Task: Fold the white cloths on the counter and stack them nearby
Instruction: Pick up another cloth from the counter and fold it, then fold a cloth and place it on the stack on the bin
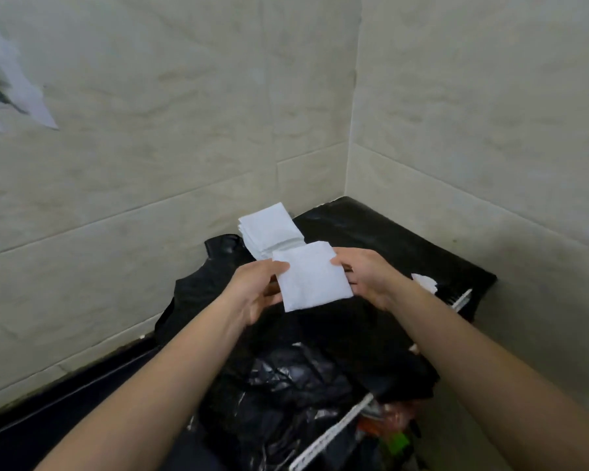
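Folded white cloth [312,278]: square, roughly level, held in the air between both hands.

Left hand [252,288]: thumb lies on top of the cloth's left edge and the fingers curl under it, a pinch hold.

Right hand [368,275]: thumb sits near the cloth's upper right corner and the fingers curl beneath the right edge, also a pinch hold.

Stack of folded cloths [269,231]: just beyond the fingertips of both hands. The held cloth hides its near edge, so I cannot tell whether the two touch. The stack rests on black plastic sheeting [388,239], close to the tiled wall [150,164].

Small white scrap [424,282]: on the sheeting, just outside the right wrist, well clear of the fingers.

Crumpled black bag [286,379]: below the fingers, between the forearms.

Blurred white sheet [11,86]: on the wall, far left of the left fingers, possibly paper.
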A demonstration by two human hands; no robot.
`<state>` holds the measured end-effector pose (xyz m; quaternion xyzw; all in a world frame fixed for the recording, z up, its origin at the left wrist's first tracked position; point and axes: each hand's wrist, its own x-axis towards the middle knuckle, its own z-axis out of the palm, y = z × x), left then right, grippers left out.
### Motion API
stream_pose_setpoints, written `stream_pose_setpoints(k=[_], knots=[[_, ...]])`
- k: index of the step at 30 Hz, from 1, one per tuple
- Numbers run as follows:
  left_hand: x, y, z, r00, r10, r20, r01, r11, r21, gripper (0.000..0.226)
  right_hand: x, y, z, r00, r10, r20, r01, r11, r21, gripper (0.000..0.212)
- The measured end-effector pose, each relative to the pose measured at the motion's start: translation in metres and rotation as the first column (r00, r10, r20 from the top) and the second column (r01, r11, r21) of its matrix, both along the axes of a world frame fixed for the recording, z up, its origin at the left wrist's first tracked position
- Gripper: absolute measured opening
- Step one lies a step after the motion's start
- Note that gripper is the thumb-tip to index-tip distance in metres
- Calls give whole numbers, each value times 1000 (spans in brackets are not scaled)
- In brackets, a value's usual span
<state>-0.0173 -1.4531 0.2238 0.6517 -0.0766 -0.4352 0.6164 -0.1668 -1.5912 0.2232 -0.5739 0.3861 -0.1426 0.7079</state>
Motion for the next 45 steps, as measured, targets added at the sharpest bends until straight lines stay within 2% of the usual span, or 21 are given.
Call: stream_pose_setpoints(k=[5,9,13,18,21,25,28,30,31,34,36,37,39,40,41,43,45], knots=[[12,-93,9,992,96,82,-99,995,24,34,35,-97,7,999,27,21,-26,999,-42,31],[25,-150,16,987,159,35,-159,987,-3,20,63,-161,6,994,109,26,-108,993,-52,34],[33,-183,21,979,204,-14,-205,979,-21,23,90,-205,-1,995,97,24,-96,995,-36,32],[36,-200,21,969,247,-19,-246,968,53,36,117,-222,-22,990,143,7,-143,990,22,29],[39,-205,14,967,253,-44,-248,965,90,28,123,-224,-41,972,208,-111,-210,978,-3,27],[39,-207,13,968,237,-83,-228,969,99,25,121,-227,-43,965,217,-146,-221,975,-8,49],[33,-203,19,976,181,-121,-172,982,83,36,112,-225,-29,954,225,-196,-250,962,-111,50],[30,-194,26,981,165,-105,-158,985,70,49,105,-221,-13,959,186,-211,-238,938,-252,36],[30,-189,29,983,164,-79,-160,986,48,45,104,-218,-5,968,160,-194,-217,923,-319,30],[30,-158,46,970,238,50,-232,967,-101,29,107,-201,21,988,115,-105,-150,884,-443,36],[33,-124,55,883,309,354,-284,951,-123,26,117,-178,36,992,120,-25,-117,860,-497,33],[35,-100,59,778,309,547,-306,947,-100,28,125,-161,42,991,133,16,-105,846,-523,31],[40,-51,62,478,178,860,-359,933,6,37,141,-124,49,982,179,56,-110,792,-601,29],[42,-19,62,344,75,936,-415,906,80,41,151,-98,51,973,225,57,-133,741,-658,29],[42,12,61,258,-24,966,-477,866,149,43,160,-73,51,959,279,45,-165,683,-712,29],[40,74,58,199,-177,964,-591,763,262,48,174,-17,48,919,395,-2,-246,568,-786,30],[31,143,52,209,-262,942,-688,645,332,49,180,50,41,856,512,-72,-335,444,-831,34]])
